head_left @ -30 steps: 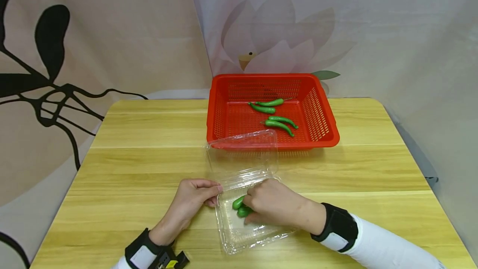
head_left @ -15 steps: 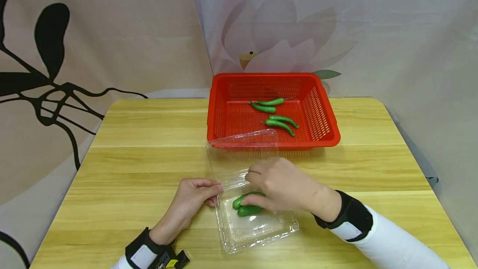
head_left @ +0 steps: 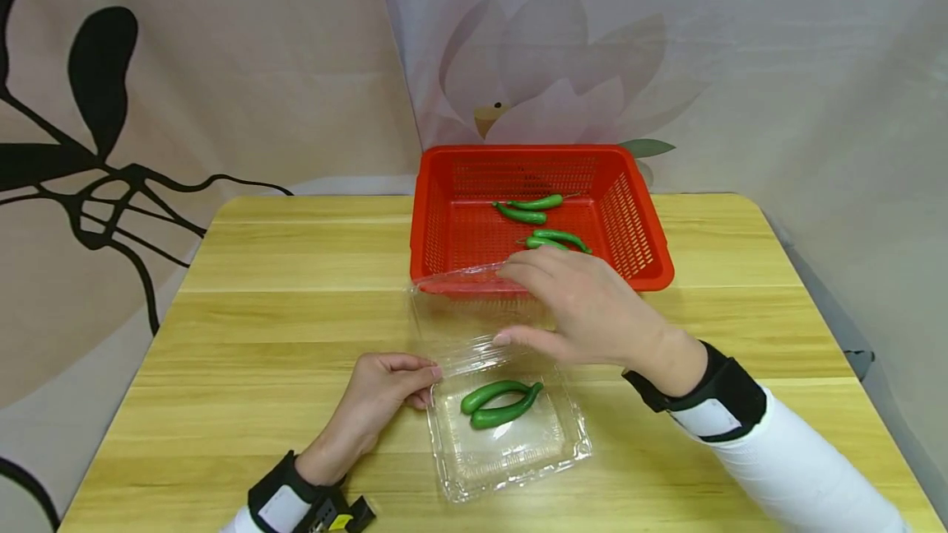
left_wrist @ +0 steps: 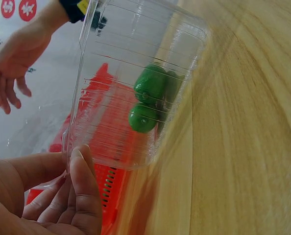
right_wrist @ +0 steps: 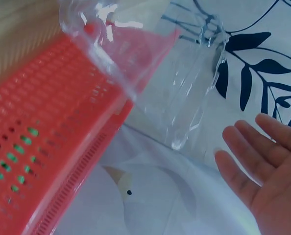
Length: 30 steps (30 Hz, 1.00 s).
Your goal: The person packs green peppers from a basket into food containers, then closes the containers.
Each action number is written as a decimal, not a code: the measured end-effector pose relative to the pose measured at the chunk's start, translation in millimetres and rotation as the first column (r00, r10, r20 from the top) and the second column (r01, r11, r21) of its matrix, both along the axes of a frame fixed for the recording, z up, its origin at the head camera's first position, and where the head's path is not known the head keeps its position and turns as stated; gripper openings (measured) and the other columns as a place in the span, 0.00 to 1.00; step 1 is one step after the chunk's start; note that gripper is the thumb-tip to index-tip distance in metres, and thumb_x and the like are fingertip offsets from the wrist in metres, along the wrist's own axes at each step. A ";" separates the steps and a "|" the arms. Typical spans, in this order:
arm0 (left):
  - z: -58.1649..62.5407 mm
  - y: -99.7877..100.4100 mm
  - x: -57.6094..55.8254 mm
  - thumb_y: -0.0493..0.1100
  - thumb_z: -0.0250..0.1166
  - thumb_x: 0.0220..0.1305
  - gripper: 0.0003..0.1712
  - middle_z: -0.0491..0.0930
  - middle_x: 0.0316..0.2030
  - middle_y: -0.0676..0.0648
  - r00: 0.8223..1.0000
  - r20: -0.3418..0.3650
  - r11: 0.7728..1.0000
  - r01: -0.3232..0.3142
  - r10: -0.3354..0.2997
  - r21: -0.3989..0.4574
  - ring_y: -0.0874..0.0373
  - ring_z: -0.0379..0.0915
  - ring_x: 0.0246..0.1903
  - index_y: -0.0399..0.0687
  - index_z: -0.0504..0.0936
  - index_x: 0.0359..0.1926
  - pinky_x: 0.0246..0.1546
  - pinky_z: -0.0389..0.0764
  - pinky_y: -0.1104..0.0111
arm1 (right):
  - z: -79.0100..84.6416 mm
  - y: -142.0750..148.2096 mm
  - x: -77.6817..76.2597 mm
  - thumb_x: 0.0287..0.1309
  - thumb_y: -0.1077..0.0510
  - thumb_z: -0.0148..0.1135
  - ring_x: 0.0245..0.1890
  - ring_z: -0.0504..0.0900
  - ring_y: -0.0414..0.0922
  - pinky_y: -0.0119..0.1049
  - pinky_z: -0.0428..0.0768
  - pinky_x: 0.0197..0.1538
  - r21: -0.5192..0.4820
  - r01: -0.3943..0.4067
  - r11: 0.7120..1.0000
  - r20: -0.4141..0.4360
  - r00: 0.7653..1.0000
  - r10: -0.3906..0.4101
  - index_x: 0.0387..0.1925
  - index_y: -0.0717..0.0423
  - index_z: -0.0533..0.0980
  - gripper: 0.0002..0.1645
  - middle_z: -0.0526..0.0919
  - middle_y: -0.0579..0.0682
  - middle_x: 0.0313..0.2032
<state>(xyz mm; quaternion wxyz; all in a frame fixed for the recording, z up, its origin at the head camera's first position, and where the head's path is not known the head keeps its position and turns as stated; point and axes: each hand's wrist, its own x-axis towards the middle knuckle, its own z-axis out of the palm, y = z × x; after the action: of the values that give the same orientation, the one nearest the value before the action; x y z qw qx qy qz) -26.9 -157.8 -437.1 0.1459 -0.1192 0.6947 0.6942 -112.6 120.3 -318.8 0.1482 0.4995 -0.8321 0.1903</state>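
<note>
The left hand (head_left: pixel 379 397) pinched the edge of a clear plastic clamshell box (head_left: pixel 511 461) between thumb and fingers, near the hinge at the base's ten o'clock corner. From that hand, the base lay towards four o'clock on the wooden table (head_left: pixel 281 303). Inside it, at the left hand's three o'clock, were two green chili peppers (head_left: pixel 511 412), side by side, their narrower ends close together towards two o'clock. The lid (head_left: pixel 455 315) was swung back from the hinge towards twelve o'clock, its far edge overlapping the near rim of a red plastic basket (head_left: pixel 518 151) in the head view.

The right hand (head_left: pixel 581 303) held nothing, its fingers extended and the thumb spread away from them. From it, the peppers in the box lay at about half past seven, and the basket at about eleven o'clock. The right wrist view showed a gap between its fingertips and the lid. Four more green chili peppers (head_left: pixel 544 202) lay in the basket, the nearest partly hidden behind the right hand in the head view.
</note>
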 end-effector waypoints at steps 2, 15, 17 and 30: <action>0.0 -0.2 0.0 0.32 0.74 0.63 0.13 0.86 0.26 0.38 1.000 -0.003 1.000 0.003 -0.003 0.000 0.59 0.81 0.22 0.24 0.87 0.44 0.26 0.86 0.70 | 3.1 1.4 -5.2 0.70 0.24 0.52 0.55 0.83 0.52 0.49 0.85 0.56 -0.003 0.006 1.000 0.004 1.000 -0.006 0.59 0.62 0.79 0.46 0.85 0.55 0.55; 0.2 -2.2 1.7 0.32 0.74 0.63 0.12 0.86 0.26 0.38 1.000 -0.001 1.000 0.009 -0.009 0.010 0.58 0.82 0.22 0.23 0.87 0.44 0.27 0.87 0.69 | 13.9 3.0 -34.5 0.72 0.29 0.54 0.67 0.75 0.56 0.55 0.74 0.69 0.093 0.088 0.992 0.049 0.994 -0.092 0.68 0.63 0.75 0.45 0.76 0.59 0.69; 0.6 -2.2 1.8 0.32 0.74 0.63 0.13 0.86 0.26 0.39 1.000 -0.004 1.000 0.010 -0.010 0.012 0.58 0.82 0.22 0.23 0.87 0.44 0.27 0.87 0.69 | 14.5 3.2 -38.1 0.69 0.32 0.61 0.69 0.73 0.57 0.56 0.72 0.71 0.117 0.112 0.987 0.074 0.990 -0.121 0.71 0.61 0.73 0.44 0.73 0.59 0.71; -1.7 -1.5 0.2 0.31 0.74 0.62 0.12 0.86 0.27 0.36 1.000 -0.008 1.000 0.020 -0.020 0.017 0.59 0.81 0.22 0.23 0.87 0.43 0.26 0.86 0.70 | 9.8 10.2 -64.5 0.72 0.33 0.58 0.76 0.63 0.58 0.54 0.61 0.78 0.209 0.218 0.953 0.198 0.945 -0.259 0.79 0.58 0.62 0.48 0.61 0.58 0.79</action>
<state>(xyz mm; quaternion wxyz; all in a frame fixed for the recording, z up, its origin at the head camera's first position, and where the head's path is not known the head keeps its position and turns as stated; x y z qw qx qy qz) -26.8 -159.3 -438.8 0.1509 -0.1082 0.6905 0.6991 -177.2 130.5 -309.1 0.0289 0.3816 -0.9120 0.1480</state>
